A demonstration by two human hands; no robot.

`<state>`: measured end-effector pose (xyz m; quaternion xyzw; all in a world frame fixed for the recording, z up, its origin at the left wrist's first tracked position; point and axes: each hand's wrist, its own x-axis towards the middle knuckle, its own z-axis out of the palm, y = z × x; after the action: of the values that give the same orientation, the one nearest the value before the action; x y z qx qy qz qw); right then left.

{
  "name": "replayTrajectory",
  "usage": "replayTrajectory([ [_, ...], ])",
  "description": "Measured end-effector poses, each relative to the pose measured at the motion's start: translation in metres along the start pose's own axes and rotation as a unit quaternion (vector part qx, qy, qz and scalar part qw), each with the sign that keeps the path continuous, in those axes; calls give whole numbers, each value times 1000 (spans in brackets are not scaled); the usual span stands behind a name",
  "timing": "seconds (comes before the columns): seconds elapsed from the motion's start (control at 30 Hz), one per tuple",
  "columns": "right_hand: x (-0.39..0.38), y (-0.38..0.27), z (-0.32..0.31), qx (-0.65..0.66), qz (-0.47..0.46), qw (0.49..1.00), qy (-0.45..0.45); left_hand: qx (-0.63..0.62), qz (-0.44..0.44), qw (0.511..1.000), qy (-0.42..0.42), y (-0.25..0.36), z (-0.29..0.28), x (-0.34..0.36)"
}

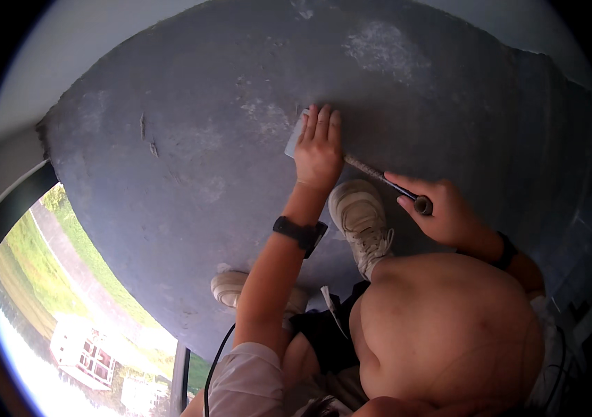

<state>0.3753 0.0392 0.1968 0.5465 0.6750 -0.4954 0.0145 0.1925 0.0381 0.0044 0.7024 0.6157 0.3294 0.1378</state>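
My left hand (319, 146) lies over a pale, flat scraper blade (293, 139) on the grey floor (185, 153), its straight fingers pressed together and gripping it. The blade's speckled handle (365, 165) runs down to the right, ending in a dark grip with a round hollow end (422, 205). My right hand (442, 215) holds that grip, its index finger stretched along it. My white right shoe (355, 215) is just below the handle, and my other shoe (228, 288) shows beside my left forearm.
A window at the lower left looks out on grass, a path and a white building (84, 347). A pale wall (25, 104) curves round the floor's far edge. Small bits of debris (151, 147) lie on the floor. A dark cord hangs by my left arm. My bent bare knee fills the lower right.
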Motion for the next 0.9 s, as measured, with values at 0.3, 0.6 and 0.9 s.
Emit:
replayTrajectory([
  [0.3,9,-4,-15,-14,4,999,-31,9,-13,1000,17,4,4,3],
  [0.6,14,-1,-22,-34,-15,999,-29,16,-32,999,24,6,9,4],
  [0.9,24,0,-32,-71,-35,997,-25,25,-45,998,20,6,11,11],
])
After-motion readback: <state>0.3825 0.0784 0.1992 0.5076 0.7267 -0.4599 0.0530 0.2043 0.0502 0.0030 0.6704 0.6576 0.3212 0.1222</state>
